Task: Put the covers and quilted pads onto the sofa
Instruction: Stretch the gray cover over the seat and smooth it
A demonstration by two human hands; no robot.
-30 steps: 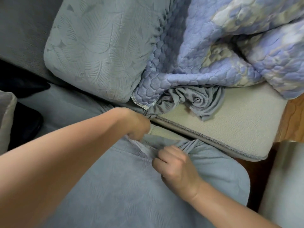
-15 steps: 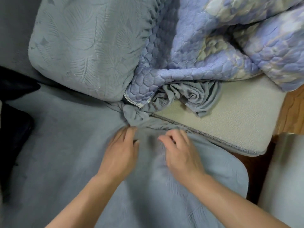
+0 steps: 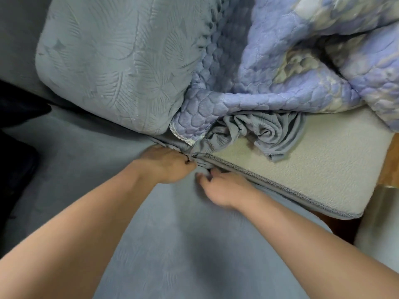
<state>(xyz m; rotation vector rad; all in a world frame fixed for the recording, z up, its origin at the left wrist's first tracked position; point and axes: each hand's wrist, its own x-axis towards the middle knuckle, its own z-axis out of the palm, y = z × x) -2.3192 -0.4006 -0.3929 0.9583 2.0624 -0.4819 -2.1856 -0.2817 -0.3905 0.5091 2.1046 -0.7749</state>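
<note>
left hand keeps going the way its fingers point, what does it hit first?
Probably the bunched edge of the grey-blue cover at the seam, which the left hand already touches. Just beyond lies the quilted pad. Depth there is unclear.

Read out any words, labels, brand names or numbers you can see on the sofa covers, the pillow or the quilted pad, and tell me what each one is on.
None: no readable text shows anywhere in this view.
Grey-blue leaf-embossed pillow: pattern only, no lettering.
Lavender quilted pad: printed blotches, no words.
Grey-blue stretch seat cover: plain embossing, no tag in sight.
Bare cream seat cushion: no label visible.
</note>
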